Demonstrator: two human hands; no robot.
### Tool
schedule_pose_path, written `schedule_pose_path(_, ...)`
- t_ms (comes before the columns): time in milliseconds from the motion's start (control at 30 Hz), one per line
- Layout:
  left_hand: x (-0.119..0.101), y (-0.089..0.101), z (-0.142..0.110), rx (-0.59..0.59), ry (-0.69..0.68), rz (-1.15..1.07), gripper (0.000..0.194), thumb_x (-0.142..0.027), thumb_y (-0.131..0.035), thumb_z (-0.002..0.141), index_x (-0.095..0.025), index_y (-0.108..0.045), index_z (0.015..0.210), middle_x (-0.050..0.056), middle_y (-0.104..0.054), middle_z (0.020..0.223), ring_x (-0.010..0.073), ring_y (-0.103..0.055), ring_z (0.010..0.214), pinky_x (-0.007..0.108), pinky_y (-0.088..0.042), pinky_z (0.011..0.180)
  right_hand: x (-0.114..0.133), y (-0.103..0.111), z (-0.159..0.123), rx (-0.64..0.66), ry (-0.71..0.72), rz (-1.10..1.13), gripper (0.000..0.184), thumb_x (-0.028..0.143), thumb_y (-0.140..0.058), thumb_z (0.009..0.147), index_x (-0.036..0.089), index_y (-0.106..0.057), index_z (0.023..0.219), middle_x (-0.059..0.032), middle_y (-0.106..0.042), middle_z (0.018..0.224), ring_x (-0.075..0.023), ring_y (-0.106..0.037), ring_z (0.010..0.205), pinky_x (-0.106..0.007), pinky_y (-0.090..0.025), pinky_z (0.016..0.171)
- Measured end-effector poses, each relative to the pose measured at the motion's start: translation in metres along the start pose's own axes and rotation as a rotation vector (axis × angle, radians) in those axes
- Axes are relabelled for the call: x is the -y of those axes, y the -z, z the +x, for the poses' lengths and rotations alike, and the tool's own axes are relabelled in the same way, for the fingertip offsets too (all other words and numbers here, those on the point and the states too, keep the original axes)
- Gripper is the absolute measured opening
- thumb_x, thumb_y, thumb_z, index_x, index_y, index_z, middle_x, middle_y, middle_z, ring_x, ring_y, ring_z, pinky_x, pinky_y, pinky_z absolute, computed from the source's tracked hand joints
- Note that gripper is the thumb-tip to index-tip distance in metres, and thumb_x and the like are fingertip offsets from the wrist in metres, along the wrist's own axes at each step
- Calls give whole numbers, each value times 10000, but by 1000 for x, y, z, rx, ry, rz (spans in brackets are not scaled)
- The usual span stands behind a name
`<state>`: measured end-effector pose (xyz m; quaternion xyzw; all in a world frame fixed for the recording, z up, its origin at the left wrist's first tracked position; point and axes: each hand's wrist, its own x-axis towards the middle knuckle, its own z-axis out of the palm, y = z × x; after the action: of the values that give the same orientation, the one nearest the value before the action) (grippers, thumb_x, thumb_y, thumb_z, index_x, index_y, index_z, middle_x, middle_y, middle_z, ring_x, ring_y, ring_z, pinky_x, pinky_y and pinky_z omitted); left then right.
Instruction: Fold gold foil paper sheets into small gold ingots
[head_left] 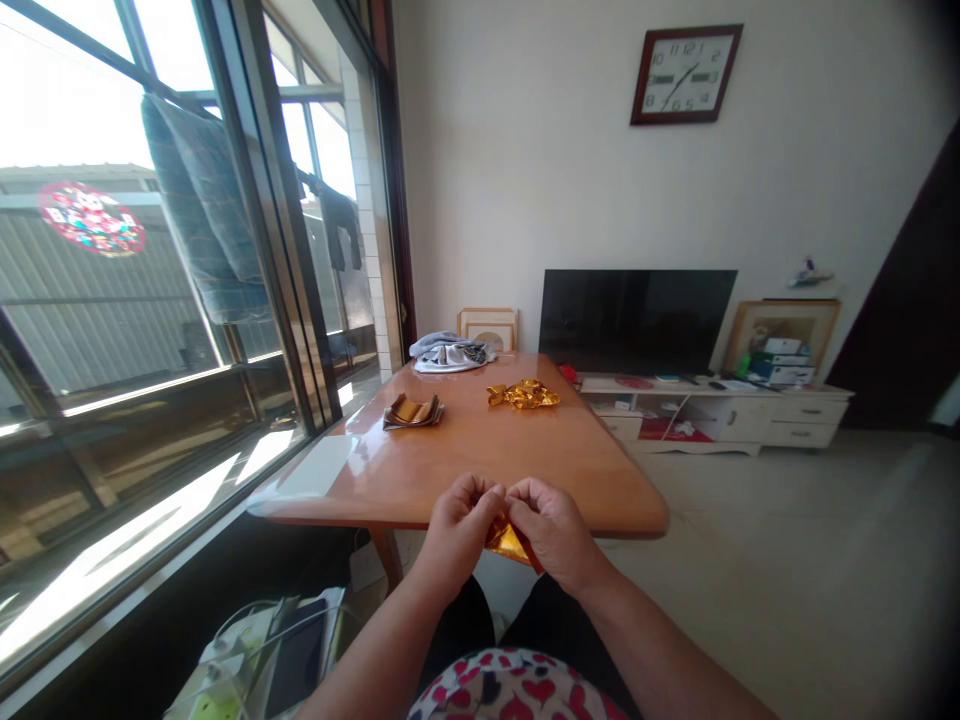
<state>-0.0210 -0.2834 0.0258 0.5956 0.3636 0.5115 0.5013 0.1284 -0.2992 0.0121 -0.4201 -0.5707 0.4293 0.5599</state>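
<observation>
My left hand (457, 530) and my right hand (551, 530) meet just below the table's near edge, their fingertips pinching a folded piece of gold foil (508, 542). A red-backed edge shows on that piece's lower right. On the wooden table (480, 475) lies a crumpled gold foil shape (523, 395), beyond my hands. To its left sits a folded gold and brown foil piece (412, 412). Both lie out of reach of my fingers' current position.
A folded grey and white cloth (452, 352) lies at the table's far end. Beyond stand a low white cabinet (712, 415) and a black television (637, 322). A large window (150, 300) runs along the left. A dark tablet (298, 658) and white cables sit low at left.
</observation>
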Motion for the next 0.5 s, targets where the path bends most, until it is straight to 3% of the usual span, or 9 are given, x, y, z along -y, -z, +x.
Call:
schedule_pose_path(267, 3, 3, 2, 80, 58, -179, 269, -395, -651, 872, -163, -570, 764, -32, -497, 691, 101, -453, 646, 208, -394, 612, -2, 3, 1, 60, -26, 69, 288, 437, -681, 854, 167, -593, 808, 37, -528, 678, -101, -453, 595, -223, -383, 553)
schedule_pose_path(400, 4, 5, 2, 20, 24, -143, 272, -387, -607, 894, -162, -596, 741, -8, -535, 729, 128, -502, 718, 224, -430, 678, -2, 3, 1, 77, -44, 107, 273, 425, -693, 838, 170, -597, 814, 41, -527, 682, -101, -456, 596, -226, -387, 567)
schedule_pose_path(500, 5, 5, 3, -11, 16, -100, 363, -472, -559, 912, -159, -626, 742, 18, -576, 746, 153, -536, 741, 246, -451, 691, -1, 3, 0, 61, -63, 94, 287, 435, -701, 829, 167, -600, 807, 37, -536, 676, -104, -461, 597, -229, -386, 570)
